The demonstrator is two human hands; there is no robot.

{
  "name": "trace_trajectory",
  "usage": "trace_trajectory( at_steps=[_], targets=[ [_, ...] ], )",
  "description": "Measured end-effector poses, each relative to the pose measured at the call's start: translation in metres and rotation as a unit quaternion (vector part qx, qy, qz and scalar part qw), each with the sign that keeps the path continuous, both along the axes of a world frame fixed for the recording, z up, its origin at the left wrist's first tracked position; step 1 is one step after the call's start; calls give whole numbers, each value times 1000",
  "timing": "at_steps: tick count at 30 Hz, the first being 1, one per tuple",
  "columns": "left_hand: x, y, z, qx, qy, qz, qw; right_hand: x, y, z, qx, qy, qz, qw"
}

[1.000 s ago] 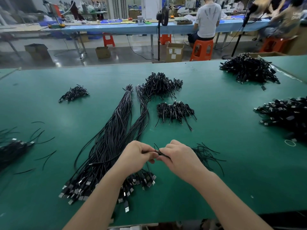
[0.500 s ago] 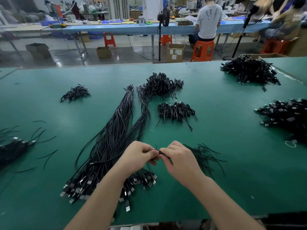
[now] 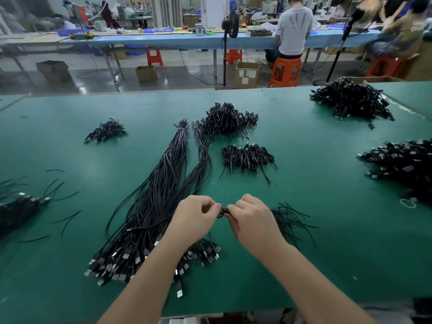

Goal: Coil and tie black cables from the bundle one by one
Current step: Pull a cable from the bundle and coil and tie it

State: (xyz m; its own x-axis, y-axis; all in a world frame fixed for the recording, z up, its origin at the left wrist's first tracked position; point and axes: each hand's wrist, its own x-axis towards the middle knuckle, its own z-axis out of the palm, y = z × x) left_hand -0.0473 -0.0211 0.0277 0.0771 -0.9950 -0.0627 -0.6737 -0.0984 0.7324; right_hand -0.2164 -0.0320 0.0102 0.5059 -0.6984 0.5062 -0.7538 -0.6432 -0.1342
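Since a second ago: both hands are drawing closer over the same spot, and the loose black tie ends that were sticking up between them are now pulled down into a small dark knot.

Item, left hand (image 3: pixel 195 217): I am keeping its fingers curled, pinching one side of the small coiled black cable (image 3: pixel 223 212) at the fingertips.

Item, right hand (image 3: pixel 253 218): fingers curled likewise, pinching the other side of the same coil; how much cable lies inside either palm I cannot tell.

Item, coiled cable: it is sitting between the two hands, raised above the green mat-covered work table (image 3: pixel 327 242), just in front of the long bundle.

Item, long bundle of straight black cables with metal plug ends (image 3: pixel 161 197): lying on the table left of the hands, plugs toward me, still uncoiled.

Item, loose thin black tie strands (image 3: pixel 292 218): scattered just right of the right hand.

Item, heap of finished tied black coils (image 3: pixel 246 156): lying beyond the hands, with a larger heap (image 3: pixel 228 120) behind it.

Step in hand, as I judge it: twisting the tie shut round this coil. Next I am expecting to need a final tightening twist, a release onto a finished heap, then a fresh single cable drawn from the bundle without dragging its neighbours.
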Motion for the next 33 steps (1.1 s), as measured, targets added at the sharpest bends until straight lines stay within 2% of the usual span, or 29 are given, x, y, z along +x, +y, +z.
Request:
trace_trajectory(
  at_steps=[7,19,23,27,29,30,31,33],
  targets=[
    [-6,-3,0,-19,-22,28,999,3,-1,-3,-13,22,-3,1000],
    [-18,-1,5,-37,-168,1,985,6,-2,-2,-21,75,-8,997],
    [-20,-2,2,-37,-173,6,984,6,-3,-6,-22,91,-10,996],
    [-24,-2,-4,-50,-213,-2,976,5,-3,-8,-14,88,2,996],
    [-23,-2,-8,-45,-191,-5,981,4,-6,-5,36,86,-1,996],
    [-21,-3,-9,-35,-165,-2,986,1,-11,0,129,95,-13,987],
    [-18,-3,-10,-23,-129,7,991,-4,-15,7,245,84,-26,965],
    [-10,-5,-12,3,-38,45,998,-18,-24,20,431,-20,-7,902]
  ],
)
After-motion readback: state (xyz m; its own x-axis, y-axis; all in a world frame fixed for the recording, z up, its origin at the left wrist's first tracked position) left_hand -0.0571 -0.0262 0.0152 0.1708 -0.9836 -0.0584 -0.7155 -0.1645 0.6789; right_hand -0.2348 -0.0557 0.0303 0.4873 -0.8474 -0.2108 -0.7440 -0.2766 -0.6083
